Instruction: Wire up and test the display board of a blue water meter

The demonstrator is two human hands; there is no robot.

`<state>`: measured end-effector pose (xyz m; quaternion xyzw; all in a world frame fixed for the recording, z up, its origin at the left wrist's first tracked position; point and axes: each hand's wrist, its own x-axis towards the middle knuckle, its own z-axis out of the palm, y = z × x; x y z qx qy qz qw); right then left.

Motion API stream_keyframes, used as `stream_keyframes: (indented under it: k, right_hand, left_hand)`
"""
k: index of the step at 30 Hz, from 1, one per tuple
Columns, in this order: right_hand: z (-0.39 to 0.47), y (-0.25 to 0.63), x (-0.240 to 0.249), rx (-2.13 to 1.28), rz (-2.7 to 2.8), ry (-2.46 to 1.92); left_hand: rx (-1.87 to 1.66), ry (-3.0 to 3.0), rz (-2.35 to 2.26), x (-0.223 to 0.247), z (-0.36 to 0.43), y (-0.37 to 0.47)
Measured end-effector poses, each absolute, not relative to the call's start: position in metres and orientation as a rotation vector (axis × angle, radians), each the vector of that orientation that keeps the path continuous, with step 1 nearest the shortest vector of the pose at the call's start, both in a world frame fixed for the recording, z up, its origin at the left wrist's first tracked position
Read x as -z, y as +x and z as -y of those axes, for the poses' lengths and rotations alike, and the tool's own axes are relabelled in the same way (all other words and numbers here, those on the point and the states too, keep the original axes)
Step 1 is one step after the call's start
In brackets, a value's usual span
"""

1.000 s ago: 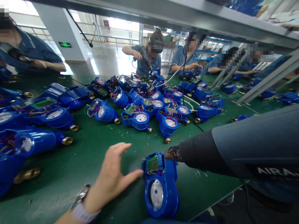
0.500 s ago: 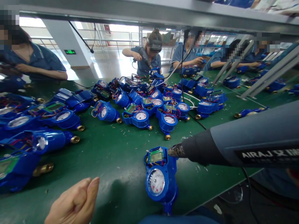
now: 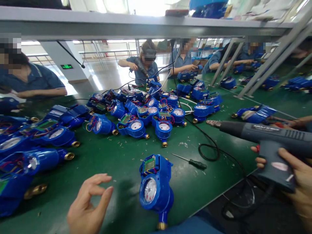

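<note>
A blue meter point(image 3: 158, 188) with a round white dial and a small screen lies on the green table point(image 3: 102, 162) in front of me. To its left my left hand point(image 3: 90, 201) hovers with thumb and fingers apart, holding nothing. My right hand point(image 3: 287, 169) is wrapped round the handle of a dark grey heat gun point(image 3: 275, 136), whose metal nozzle points left, above the table and away from the meter. A screwdriver point(image 3: 197, 164) with a dark green handle lies between the meter and the heat gun's black cable point(image 3: 219, 152).
Many blue meters with loose wires point(image 3: 136, 125) are piled mid-table, and more point(image 3: 36, 159) stand at the left. A grey shelf beam point(image 3: 122, 27) crosses above, with slanted metal legs point(image 3: 263, 71) at right. Several people work across the table.
The heat gun has moved away from the meter to the right, bringing my right hand and the screwdriver into view. My left hand's thumb and fingers have parted. The view has shifted.
</note>
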<state>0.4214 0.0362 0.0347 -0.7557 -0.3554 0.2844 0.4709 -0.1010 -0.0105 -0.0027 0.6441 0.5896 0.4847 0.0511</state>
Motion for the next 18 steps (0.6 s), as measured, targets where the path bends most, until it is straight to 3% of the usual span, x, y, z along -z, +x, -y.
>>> stream_keyframes:
  k: [3, 9, 14, 18]
  right_hand:
    - [-0.051, 0.414, -0.018, -0.98, 0.324, -1.504]
    - [-0.081, 0.416, 0.027, -0.994, 0.241, -1.416]
    - [-0.099, 0.412, 0.043, -1.073, 0.263, -1.516]
    - [-0.1, 0.438, 0.039, -1.278, 0.499, -1.962]
  left_hand:
    - [-1.485, 1.875, -1.756, 0.003, 0.006, -0.088]
    - [-1.143, 1.811, -1.773, 0.005, -0.013, -0.06]
    - [-0.908, 1.798, -1.609, 0.009, -0.032, -0.034]
    - [-0.761, 1.795, -1.473, 0.008, -0.051, -0.022]
